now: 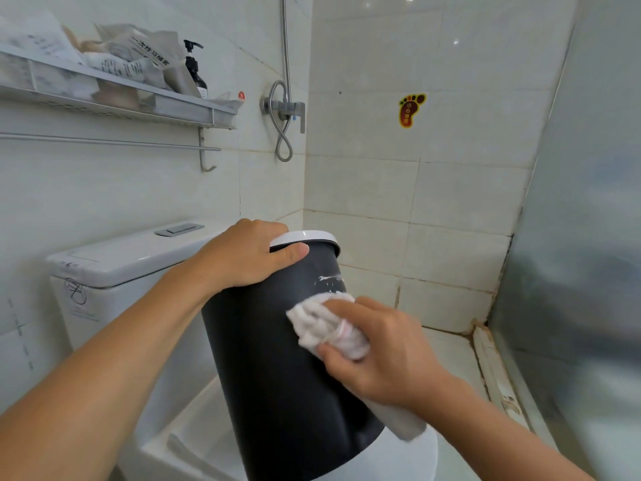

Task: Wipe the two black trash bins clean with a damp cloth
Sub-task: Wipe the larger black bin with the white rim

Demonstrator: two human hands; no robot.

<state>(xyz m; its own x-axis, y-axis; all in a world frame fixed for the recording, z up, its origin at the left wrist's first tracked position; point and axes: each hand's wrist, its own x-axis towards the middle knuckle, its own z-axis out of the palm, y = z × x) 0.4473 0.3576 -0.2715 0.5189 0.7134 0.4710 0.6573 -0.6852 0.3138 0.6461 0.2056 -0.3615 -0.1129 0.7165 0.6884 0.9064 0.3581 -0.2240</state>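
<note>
A black trash bin (274, 359) with a white rim is held tilted in front of me, above the toilet. My left hand (242, 255) grips its top edge, thumb lying across the black wall just under the rim. My right hand (378, 345) clutches a crumpled white cloth (326, 324) and presses it against the bin's right side. White smears (331, 281) show on the bin wall just above the cloth. Only one bin is in view.
A white toilet tank (114, 269) stands at the left, its bowl (194, 442) below the bin. A wall shelf (121, 98) holds packets and a pump bottle (196, 69). The shower valve and hose (284, 112) hang in the corner. Frosted glass (572, 272) closes the right side.
</note>
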